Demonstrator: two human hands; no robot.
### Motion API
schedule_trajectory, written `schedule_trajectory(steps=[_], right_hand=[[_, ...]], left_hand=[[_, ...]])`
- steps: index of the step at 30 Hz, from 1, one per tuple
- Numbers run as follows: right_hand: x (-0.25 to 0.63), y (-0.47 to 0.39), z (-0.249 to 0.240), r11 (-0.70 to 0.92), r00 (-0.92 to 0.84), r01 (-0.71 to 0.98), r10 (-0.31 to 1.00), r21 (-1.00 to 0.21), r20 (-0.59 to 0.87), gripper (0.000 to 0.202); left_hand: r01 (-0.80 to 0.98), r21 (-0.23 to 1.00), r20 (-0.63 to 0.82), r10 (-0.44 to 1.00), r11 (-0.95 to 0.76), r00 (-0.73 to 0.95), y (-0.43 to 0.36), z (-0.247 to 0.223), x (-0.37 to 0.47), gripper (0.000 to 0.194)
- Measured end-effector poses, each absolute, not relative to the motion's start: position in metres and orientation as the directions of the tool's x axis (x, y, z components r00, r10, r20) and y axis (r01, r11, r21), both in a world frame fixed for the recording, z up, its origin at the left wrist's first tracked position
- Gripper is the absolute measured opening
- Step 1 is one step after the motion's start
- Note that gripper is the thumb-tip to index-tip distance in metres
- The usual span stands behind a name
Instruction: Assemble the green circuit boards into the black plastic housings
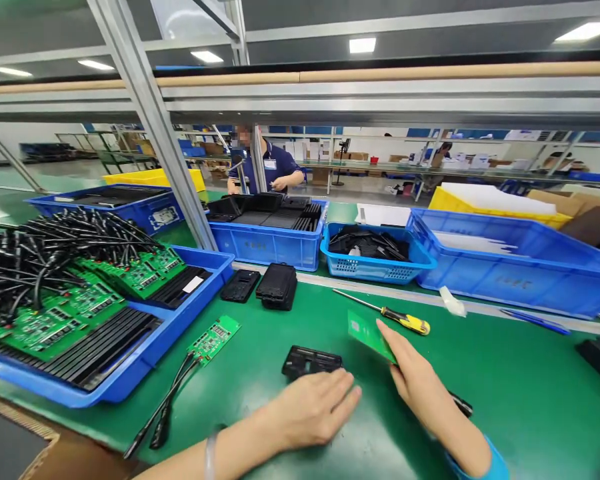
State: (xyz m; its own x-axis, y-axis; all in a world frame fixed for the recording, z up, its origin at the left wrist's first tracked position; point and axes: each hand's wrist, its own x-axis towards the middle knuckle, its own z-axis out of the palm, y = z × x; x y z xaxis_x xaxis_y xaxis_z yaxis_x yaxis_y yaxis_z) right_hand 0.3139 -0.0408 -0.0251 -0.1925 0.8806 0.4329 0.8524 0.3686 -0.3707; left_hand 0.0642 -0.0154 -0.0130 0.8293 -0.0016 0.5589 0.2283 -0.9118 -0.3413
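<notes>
Right grip point(414, 368) holds blurred green board point(370, 337).

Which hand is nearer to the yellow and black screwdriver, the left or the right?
Right. The right hand is just on the near side of the screwdriver; the left hand is farther away, to its left, at the small black casing.

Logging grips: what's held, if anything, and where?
The right hand holds a green circuit board by its right edge; whether the left hand grips anything is unclear.

Head cam, fwd/down over bench
</notes>
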Motion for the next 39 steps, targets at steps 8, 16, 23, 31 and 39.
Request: schedule_trajectory(steps=[8, 16, 23, 31, 39], right_hand=[[0.298, -0.047, -0.032, 0.481, -0.337, 0.846, 0.818, -0.232, 0.466, 0.069], [0.287, -0.049, -0.017, 0.525, -0.398, 0.851, 0.638, 0.006, 0.659, 0.014], [0.285, -0.050, -0.020, 0.508, -0.365, 0.815, 0.823, -0.277, 0.435, 0.012], [0.289, -0.050, -0.032, 0.481, -0.404, 0.798, 0.874, -0.363, 0.269, 0.015], [0.286, -0.049, -0.036, 0.610, -0.526, 0.779, 0.762, -0.144, 0.378, 0.036]], left_hand=[[0.468, -0.082, 0.381, 0.406, -0.880, 0.831, -0.009, -0.003, 0.091, 0.059], [0.528, 0.414, 0.193, 0.638, -0.741, 0.745, -0.011, -0.011, 0.079, 0.055], [0.543, 0.334, 0.300, 0.633, -0.770, 0.714, -0.011, -0.017, 0.070, 0.060], [0.517, 0.232, 0.247, 0.564, -0.824, 0.788, -0.005, -0.030, 0.063, 0.064], [0.454, 0.217, 0.226, 0.497, -0.864, 0.838, 0.007, -0.035, 0.062, 0.078]])
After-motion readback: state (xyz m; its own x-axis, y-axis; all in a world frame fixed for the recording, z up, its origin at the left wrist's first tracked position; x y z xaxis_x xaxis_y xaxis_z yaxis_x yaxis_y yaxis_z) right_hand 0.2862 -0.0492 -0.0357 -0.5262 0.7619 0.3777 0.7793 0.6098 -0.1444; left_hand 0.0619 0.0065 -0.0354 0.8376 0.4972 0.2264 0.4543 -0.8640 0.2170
